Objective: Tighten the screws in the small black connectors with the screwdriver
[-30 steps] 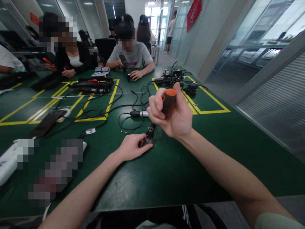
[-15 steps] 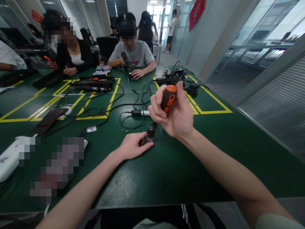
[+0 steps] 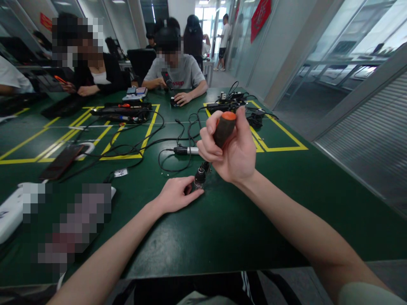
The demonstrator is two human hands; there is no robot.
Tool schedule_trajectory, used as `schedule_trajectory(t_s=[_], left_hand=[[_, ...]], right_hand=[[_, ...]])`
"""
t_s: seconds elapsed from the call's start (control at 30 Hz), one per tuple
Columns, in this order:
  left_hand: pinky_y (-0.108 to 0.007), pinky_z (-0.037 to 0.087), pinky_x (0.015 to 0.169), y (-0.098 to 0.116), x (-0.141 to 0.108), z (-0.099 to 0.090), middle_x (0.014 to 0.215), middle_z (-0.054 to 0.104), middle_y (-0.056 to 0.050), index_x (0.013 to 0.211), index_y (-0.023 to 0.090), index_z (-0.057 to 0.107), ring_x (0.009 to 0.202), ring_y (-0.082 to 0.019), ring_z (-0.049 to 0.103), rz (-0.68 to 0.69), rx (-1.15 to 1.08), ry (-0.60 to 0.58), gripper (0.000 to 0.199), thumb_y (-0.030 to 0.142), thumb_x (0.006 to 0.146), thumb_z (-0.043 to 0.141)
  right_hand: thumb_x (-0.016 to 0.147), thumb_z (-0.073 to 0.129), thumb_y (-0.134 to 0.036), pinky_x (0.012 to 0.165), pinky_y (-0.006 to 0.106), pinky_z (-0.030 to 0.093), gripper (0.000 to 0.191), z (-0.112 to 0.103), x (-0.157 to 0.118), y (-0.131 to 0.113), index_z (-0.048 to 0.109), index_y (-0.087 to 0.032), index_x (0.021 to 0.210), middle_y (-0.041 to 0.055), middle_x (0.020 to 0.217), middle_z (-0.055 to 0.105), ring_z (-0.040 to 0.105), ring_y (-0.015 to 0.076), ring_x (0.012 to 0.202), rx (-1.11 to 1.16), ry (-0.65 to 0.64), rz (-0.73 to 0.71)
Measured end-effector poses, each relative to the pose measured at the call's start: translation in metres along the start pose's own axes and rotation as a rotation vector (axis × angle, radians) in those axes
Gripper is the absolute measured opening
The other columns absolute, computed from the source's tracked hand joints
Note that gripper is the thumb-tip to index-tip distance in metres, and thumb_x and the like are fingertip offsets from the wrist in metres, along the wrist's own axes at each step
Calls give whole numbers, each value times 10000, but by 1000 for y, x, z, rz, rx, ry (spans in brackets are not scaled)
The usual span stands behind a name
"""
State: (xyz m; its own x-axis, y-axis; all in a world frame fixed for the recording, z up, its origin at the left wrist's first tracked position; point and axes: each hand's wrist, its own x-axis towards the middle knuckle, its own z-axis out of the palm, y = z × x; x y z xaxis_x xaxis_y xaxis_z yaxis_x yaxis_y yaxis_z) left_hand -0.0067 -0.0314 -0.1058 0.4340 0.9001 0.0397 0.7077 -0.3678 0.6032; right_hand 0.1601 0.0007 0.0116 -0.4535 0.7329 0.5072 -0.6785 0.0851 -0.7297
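My right hand (image 3: 233, 148) is wrapped round the thick handle of an orange and dark grey screwdriver (image 3: 224, 129), raised above the table. Its lower end runs down behind my fingers toward a small black and metallic part (image 3: 200, 174). That part stands on the green table (image 3: 254, 220), and my left hand (image 3: 178, 194) grips its base between thumb and fingers. Whether the screwdriver's tip touches the part is hard to make out. Just beyond my right hand lies a black and silver pen-like tool (image 3: 186, 151) with a cable.
Black cables (image 3: 152, 140) cross the table's middle. At the left are a dark phone (image 3: 62, 162) and a white power strip (image 3: 14, 212). Black tools (image 3: 127, 111) and a cable bundle (image 3: 230, 101) lie farther back. Across the table, a person in grey (image 3: 178, 70) holds a dark tool.
The screwdriver handle has turned in my right hand, so its orange side patch no longer shows. My left hand and the small part keep their places.
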Motion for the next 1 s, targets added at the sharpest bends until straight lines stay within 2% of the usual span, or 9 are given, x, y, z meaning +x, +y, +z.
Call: schedule_trajectory(t_s=[0.17,0.37,0.47,0.57,0.67,0.77,0.87,1.0], left_hand=[[-254,288,594,-1,0,0,628,567,42,739,196,524,552,-108,478,1,2,4,414,539,961,585],[-253,290,590,0,0,0,620,557,41,724,198,508,551,-109,470,0,1,9,422,542,959,577],[-251,291,587,0,0,0,617,558,41,726,198,515,551,-110,470,1,1,10,417,538,959,577],[-248,297,586,0,0,0,627,570,39,737,197,531,557,-111,481,4,0,10,414,543,958,581],[-246,303,590,-1,0,1,632,576,38,746,197,534,559,-111,487,4,2,10,413,547,960,578],[-247,301,591,-1,-1,1,635,577,34,743,199,526,558,-112,481,2,9,9,411,541,966,572],[-249,298,590,0,-1,0,641,588,29,739,202,517,559,-116,484,3,18,2,404,530,970,566],[-252,308,597,2,-1,-1,644,599,26,748,209,502,565,-126,513,6,24,-14,396,525,985,533]], right_hand=[[1020,543,-667,378,187,205,462,1,-1,1,531,-252,819,-110,506,326,204,81,386,21,86,55],[1008,523,-716,374,182,176,586,-1,1,1,491,-218,700,-98,487,320,204,61,389,24,7,54],[1015,506,-709,379,195,199,542,0,-1,0,507,-237,749,-106,479,302,201,79,386,6,73,78],[1038,517,-630,381,202,201,435,2,-1,-1,526,-256,815,-112,488,301,196,94,385,-15,136,85],[1050,514,-599,381,198,196,421,2,0,1,531,-248,818,-108,505,311,203,87,389,-11,117,74],[1043,507,-639,378,196,196,486,0,1,2,536,-229,783,-103,503,323,207,76,391,-12,67,73],[1028,502,-671,378,200,194,515,-1,1,3,534,-227,769,-105,487,308,204,76,387,-29,76,80],[1014,561,-617,385,208,214,397,0,-3,4,552,-250,862,-112,506,320,215,87,391,6,99,56]])
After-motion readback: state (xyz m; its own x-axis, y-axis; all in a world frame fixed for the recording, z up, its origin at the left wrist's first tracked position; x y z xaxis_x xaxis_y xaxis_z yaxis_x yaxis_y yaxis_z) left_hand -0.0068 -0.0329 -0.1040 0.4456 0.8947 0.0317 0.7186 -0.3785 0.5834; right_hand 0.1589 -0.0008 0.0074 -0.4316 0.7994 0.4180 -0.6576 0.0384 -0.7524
